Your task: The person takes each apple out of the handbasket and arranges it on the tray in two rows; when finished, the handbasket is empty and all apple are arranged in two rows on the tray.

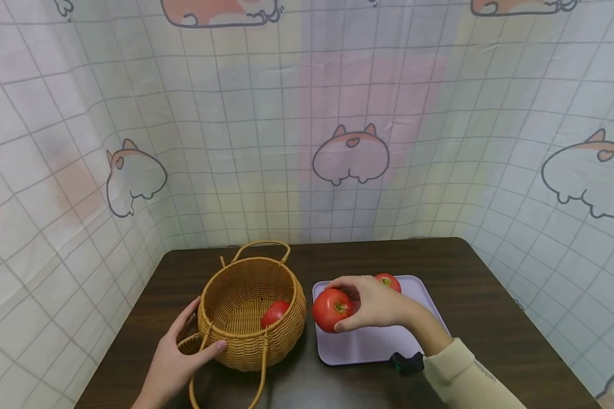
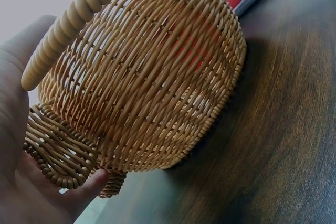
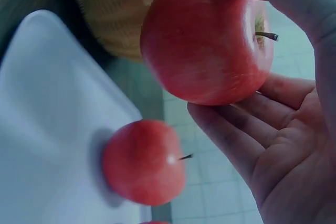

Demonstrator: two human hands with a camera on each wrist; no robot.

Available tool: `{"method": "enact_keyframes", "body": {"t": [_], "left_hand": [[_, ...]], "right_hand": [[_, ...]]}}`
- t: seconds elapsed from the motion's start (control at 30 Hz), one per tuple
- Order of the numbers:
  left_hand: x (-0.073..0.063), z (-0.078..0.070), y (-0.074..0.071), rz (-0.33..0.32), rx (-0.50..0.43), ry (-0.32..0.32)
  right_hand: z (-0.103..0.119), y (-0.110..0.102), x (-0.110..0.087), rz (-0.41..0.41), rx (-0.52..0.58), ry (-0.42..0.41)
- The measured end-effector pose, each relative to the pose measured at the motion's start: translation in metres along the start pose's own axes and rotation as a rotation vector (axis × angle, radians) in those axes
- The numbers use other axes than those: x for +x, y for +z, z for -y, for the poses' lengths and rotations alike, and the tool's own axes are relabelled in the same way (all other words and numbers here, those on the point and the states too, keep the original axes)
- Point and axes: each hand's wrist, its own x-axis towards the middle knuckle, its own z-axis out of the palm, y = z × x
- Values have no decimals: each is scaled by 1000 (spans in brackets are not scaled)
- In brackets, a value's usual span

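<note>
A red apple [image 1: 330,310] is in my right hand [image 1: 372,301], pinched between thumb and fingers above the left part of the lilac tray [image 1: 332,355]. The stem end of this apple [image 3: 202,43] faces the palm in the right wrist view. My left hand [image 1: 176,349] holds the left side of a round wicker basket [image 1: 281,343], thumb at its front and fingers along its side. Inside the basket lies another apple [image 1: 274,313], partly hidden by the rim. A further apple [image 1: 389,282] sits on the tray, partly behind my right hand.
The basket's front handle [image 1: 263,369] hangs down toward me, and its back handle [image 1: 261,243] stands up. A dark wooden table [image 1: 483,318] carries everything. A patterned cloth [image 1: 256,125] surrounds the table at the back and sides.
</note>
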Motion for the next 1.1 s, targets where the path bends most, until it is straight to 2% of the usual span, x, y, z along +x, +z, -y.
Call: {"method": "enact_keyframes", "body": {"t": [0.13,0.43,0.8,1.1], "left_hand": [[0,0,0,2,-3,-9],[0,1,0,6,-11,-11],[0,1,1,5,-13,-9],[1,3,2,2,-17,-10]], "right_hand": [[-9,7,-7,-3,-93,0],[-24,19,-15,35,-166,51],[-31,25,-20,43,-181,92],[-34,28,-24,82,-170,111]]}}
